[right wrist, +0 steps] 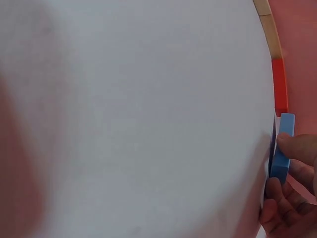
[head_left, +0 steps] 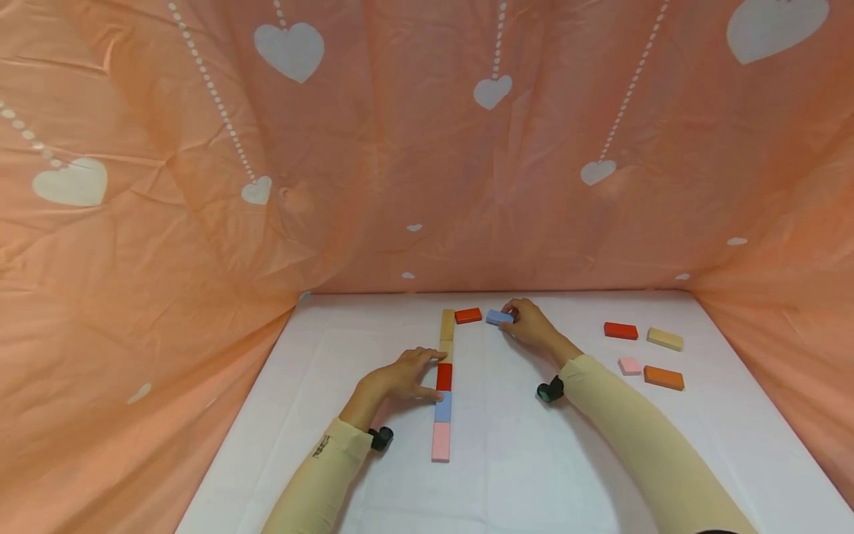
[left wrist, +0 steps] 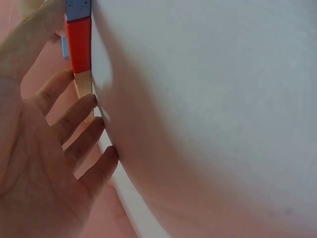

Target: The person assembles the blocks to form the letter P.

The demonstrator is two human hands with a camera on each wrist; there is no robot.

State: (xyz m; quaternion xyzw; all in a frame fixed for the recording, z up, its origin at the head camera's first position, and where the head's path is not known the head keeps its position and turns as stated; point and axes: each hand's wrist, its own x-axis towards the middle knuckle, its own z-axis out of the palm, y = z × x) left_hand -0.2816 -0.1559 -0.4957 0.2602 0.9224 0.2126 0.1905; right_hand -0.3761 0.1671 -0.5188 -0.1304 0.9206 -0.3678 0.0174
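My right hand [head_left: 531, 326] pinches a blue wooden block [right wrist: 286, 131] between thumb and fingers at the table's far side. That block lies in line with a red block [head_left: 468, 316], a small gap between them. The red block meets the top of a straight column: two plain wood blocks [head_left: 447, 325], a red block [head_left: 444, 377], a blue block [head_left: 443, 411] and a pink block [head_left: 441, 443] nearest me. My left hand [head_left: 402, 377] spreads along the column's left side, thumb at the column's blue block and a fingertip at the lower plain block.
To the right lie loose blocks: a red one [head_left: 620, 331], a plain wood one [head_left: 665, 339], a small pink one [head_left: 629, 366] and an orange one [head_left: 663, 377]. A white cloth covers the table [head_left: 520, 475]. An orange curtain with hearts [head_left: 534, 185] encloses the back and sides.
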